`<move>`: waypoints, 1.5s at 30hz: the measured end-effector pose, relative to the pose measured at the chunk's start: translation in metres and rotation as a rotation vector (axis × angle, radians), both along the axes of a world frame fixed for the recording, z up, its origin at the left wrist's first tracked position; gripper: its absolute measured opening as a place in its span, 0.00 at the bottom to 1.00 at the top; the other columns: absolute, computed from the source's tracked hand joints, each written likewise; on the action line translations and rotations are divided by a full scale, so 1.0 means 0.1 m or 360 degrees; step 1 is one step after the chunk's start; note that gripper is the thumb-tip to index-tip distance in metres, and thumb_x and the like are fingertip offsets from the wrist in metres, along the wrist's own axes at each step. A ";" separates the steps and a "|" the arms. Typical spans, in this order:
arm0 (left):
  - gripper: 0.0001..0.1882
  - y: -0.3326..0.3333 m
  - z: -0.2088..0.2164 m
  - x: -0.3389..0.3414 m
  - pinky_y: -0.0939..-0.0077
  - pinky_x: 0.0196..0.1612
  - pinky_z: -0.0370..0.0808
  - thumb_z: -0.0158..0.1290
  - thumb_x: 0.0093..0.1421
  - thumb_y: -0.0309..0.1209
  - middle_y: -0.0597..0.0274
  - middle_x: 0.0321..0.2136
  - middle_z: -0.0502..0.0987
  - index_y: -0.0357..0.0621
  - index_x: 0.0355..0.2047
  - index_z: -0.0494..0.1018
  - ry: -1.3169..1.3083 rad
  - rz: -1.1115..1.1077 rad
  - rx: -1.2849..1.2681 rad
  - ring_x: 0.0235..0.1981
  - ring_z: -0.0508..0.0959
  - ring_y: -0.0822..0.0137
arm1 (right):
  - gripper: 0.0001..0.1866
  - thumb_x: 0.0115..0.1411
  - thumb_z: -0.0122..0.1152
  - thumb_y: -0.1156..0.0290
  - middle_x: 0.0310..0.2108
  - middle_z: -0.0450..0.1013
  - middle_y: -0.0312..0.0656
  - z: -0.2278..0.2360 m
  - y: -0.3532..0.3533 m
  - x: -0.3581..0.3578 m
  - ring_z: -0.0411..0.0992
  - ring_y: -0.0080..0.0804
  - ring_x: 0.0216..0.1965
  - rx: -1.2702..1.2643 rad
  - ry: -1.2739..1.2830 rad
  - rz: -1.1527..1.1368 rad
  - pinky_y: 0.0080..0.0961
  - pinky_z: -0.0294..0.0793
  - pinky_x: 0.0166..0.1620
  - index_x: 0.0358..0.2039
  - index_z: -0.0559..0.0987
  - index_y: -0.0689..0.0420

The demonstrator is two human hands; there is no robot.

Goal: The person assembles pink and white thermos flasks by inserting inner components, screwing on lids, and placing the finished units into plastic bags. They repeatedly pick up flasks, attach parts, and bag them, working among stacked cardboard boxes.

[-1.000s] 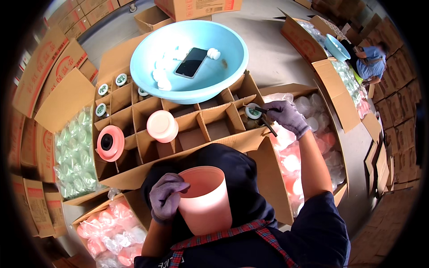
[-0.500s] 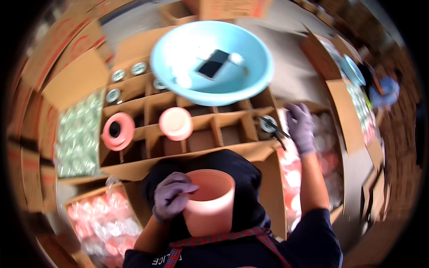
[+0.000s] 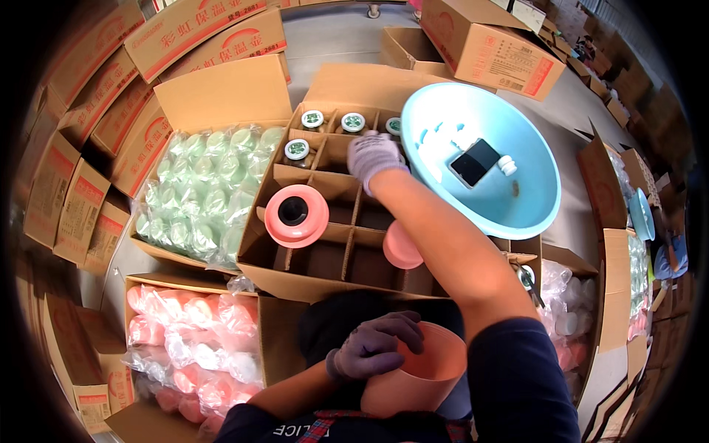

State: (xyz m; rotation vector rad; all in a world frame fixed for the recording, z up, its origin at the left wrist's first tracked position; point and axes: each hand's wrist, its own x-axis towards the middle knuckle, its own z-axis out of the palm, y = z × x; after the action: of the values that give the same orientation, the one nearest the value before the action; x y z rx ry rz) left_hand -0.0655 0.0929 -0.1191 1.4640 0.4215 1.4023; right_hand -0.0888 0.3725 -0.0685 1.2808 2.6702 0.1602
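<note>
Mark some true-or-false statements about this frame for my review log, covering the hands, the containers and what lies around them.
1. The left hand and the right hand are both gloved. True.
2. A dark-screened phone lies in the blue basin. True.
3. The right hand is inside the blue basin. False: it is at the divided carton, beside the basin.
4. The left hand is at the rim of the pink container. True.
5. The pink container's mouth faces the floor. False: its open mouth faces up.
6. The pink round piece with a black centre sits in the basin. False: it is at the divided carton.
</note>
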 end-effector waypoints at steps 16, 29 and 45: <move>0.32 -0.24 0.10 -0.12 0.61 0.66 0.61 0.58 0.57 0.31 0.50 0.60 0.68 0.34 0.61 0.66 -0.0080 0.0074 -0.0327 0.62 0.67 0.56 | 0.24 0.47 0.72 0.66 0.49 0.76 0.49 1.25 -0.56 0.11 0.74 0.48 0.52 0.0283 0.0051 0.0115 0.37 0.76 0.51 0.47 0.81 0.54; 0.52 -0.10 1.30 -0.07 0.52 0.54 0.71 0.70 0.42 0.35 0.43 0.56 0.67 0.31 0.64 0.55 0.0967 0.1694 0.0708 0.53 0.72 0.44 | 0.47 0.50 0.71 0.56 0.61 0.64 0.57 1.78 -2.56 1.78 0.61 0.57 0.64 0.0406 0.1188 0.0809 0.47 0.58 0.67 0.66 0.62 0.64; 0.57 -0.92 1.17 0.06 0.59 0.68 0.59 0.66 0.54 0.33 0.43 0.69 0.54 0.29 0.71 0.38 0.1236 0.0392 -0.0311 0.70 0.56 0.54 | 0.27 0.69 0.50 0.48 0.52 0.76 0.39 -0.02 -2.86 3.86 0.76 0.31 0.49 -0.1536 0.3850 -0.0255 0.31 0.78 0.49 0.59 0.72 0.55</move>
State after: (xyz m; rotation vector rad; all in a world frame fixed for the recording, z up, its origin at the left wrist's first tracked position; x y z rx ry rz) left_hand -0.0597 0.0013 -0.0020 1.7952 1.2222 0.8830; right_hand 0.2970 0.0869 -0.0703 -0.4206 -0.7076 1.5984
